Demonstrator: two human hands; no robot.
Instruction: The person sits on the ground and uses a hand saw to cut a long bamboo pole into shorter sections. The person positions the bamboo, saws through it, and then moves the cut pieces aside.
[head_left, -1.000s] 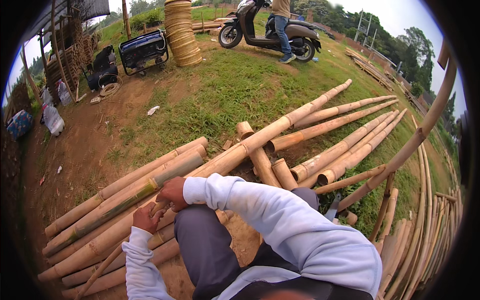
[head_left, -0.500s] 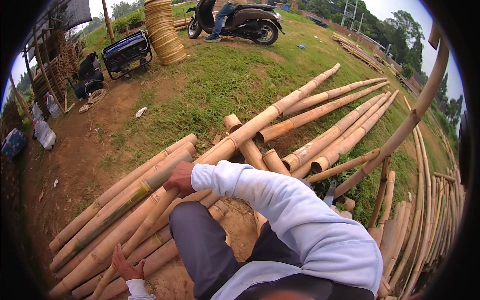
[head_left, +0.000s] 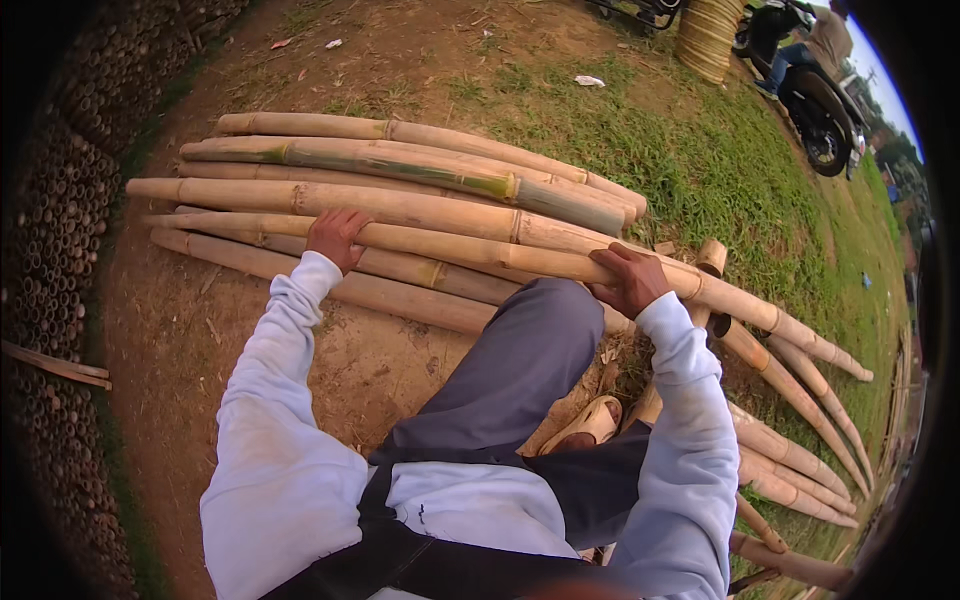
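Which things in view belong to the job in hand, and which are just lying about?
In the job:
held pole, with left hand and right hand on it
probably the long pole beside it

Apart from it, as far as I can judge:
stacked bamboo, far left
white scrap on the ground
yellow coil
scooter

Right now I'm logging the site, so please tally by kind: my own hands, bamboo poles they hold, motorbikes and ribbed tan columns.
Hands: 2 (left hand, right hand)
Held bamboo pole: 1
Motorbike: 1
Ribbed tan column: 1
Total: 5
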